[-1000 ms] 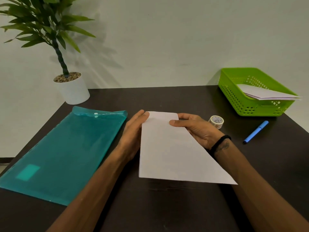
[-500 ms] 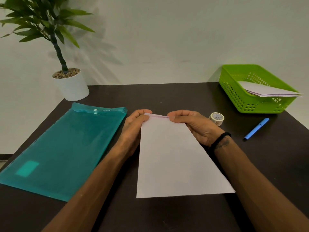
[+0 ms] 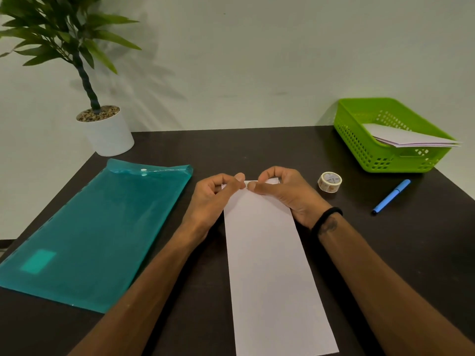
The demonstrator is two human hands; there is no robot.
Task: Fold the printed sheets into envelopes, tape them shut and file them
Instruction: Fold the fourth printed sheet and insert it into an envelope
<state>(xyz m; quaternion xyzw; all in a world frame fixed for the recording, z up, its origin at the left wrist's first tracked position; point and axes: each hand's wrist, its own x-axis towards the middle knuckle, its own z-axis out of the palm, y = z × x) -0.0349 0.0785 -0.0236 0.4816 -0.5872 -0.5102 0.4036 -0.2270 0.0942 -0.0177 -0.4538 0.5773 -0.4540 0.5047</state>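
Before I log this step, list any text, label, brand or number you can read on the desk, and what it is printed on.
No text can be read.
Tape roll: a faint printed pattern on its side, too small and blurred to read.
Teal folder: a pale rectangular label patch, no legible writing.
Folded sheet pinched by both hands: the visible face is blank.
Blue pen and green basket: no markings visible.

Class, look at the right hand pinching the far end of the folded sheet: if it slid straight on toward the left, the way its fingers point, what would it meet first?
Almost at once the left hand: the right hand nearly touches its fingertips over the sheet.
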